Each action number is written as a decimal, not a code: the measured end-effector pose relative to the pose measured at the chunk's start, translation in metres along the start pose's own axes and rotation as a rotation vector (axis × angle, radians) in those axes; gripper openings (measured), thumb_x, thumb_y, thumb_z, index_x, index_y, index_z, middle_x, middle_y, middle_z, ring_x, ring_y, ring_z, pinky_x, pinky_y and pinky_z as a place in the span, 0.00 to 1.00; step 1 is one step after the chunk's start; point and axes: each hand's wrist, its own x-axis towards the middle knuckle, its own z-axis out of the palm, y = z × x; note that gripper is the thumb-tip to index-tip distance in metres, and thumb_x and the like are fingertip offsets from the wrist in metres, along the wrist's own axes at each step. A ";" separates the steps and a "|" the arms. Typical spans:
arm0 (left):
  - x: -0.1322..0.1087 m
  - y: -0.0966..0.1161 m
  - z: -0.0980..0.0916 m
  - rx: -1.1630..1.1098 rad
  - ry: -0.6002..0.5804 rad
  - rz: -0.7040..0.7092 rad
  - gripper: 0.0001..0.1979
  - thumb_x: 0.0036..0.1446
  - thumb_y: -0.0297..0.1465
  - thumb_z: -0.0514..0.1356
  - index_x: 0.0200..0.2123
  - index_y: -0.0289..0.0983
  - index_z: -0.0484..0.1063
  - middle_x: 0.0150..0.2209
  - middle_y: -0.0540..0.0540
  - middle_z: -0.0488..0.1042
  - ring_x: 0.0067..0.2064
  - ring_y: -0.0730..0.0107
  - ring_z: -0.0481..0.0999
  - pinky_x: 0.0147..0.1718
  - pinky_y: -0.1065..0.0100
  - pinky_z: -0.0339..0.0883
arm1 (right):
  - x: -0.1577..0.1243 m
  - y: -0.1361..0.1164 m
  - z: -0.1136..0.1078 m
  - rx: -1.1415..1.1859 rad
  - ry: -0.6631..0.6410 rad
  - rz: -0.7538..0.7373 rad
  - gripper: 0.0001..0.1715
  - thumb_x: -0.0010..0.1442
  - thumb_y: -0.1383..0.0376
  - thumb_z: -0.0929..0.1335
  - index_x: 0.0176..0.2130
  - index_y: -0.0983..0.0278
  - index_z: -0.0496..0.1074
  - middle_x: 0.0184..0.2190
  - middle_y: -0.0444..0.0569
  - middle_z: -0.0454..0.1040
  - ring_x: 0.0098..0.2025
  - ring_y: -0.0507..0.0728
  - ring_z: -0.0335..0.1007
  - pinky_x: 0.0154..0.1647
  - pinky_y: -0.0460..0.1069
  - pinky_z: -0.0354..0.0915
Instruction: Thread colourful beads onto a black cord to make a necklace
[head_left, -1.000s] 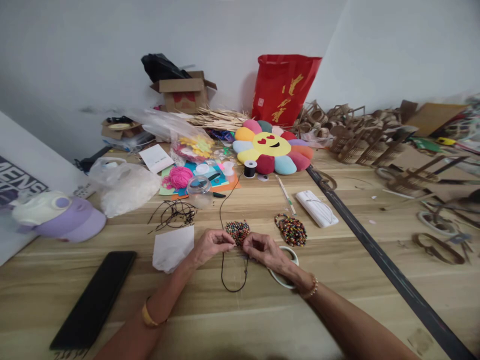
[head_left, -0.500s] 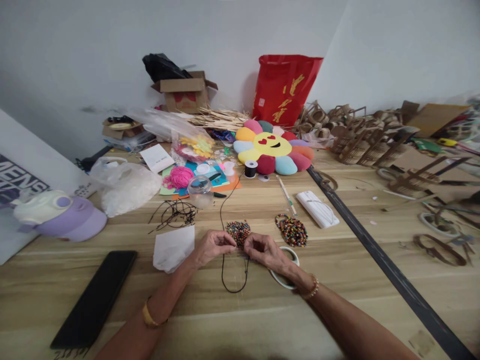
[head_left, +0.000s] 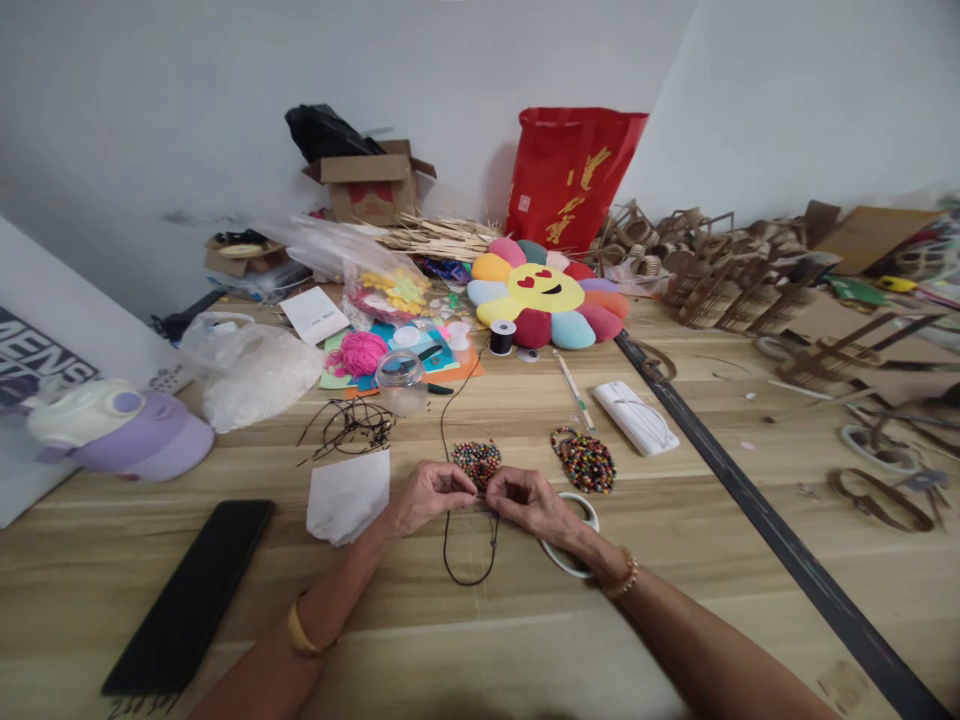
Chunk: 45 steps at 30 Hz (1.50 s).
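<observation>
My left hand (head_left: 427,493) and my right hand (head_left: 529,500) meet at the middle of the wooden table (head_left: 480,620), both pinched on a thin black cord (head_left: 466,578) that loops down toward me. The cord runs away from my hands up to a black spool (head_left: 501,337). Just beyond my fingertips lies a patch of small coloured beads (head_left: 475,461). A second woven piece of coloured beads (head_left: 584,460) lies to the right. Under my right wrist sits a white ring-shaped object (head_left: 568,560), partly hidden.
A white paper (head_left: 347,496) and tangled black cord (head_left: 346,425) lie left of my hands. A black phone (head_left: 191,600) rests near left. Behind are a glass jar (head_left: 400,380), pink yarn (head_left: 361,352), a flower cushion (head_left: 544,293), a red bag (head_left: 570,175), a white packet (head_left: 634,417) and wooden cut-outs (head_left: 720,270).
</observation>
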 end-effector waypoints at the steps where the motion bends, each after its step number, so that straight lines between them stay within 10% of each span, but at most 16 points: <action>1: 0.000 0.000 0.001 0.000 -0.001 0.003 0.10 0.42 0.31 0.68 0.29 0.31 0.76 0.25 0.47 0.77 0.27 0.74 0.72 0.28 0.73 0.62 | 0.000 0.000 0.000 0.001 -0.004 -0.003 0.18 0.56 0.54 0.68 0.29 0.67 0.70 0.24 0.45 0.66 0.26 0.50 0.56 0.26 0.45 0.52; 32: -0.003 0.012 -0.011 -0.111 0.011 0.038 0.14 0.42 0.37 0.69 0.23 0.31 0.73 0.20 0.49 0.72 0.23 0.76 0.68 0.25 0.74 0.62 | -0.003 0.001 -0.003 -0.099 -0.245 -0.105 0.13 0.53 0.58 0.72 0.30 0.66 0.73 0.27 0.46 0.69 0.27 0.51 0.62 0.27 0.45 0.59; 45: -0.003 0.012 0.010 -0.008 0.013 0.037 0.12 0.42 0.35 0.69 0.24 0.31 0.74 0.22 0.49 0.73 0.25 0.75 0.69 0.26 0.74 0.60 | -0.001 0.000 0.000 0.151 -0.123 0.025 0.18 0.52 0.54 0.73 0.32 0.67 0.70 0.23 0.42 0.67 0.24 0.48 0.58 0.24 0.44 0.54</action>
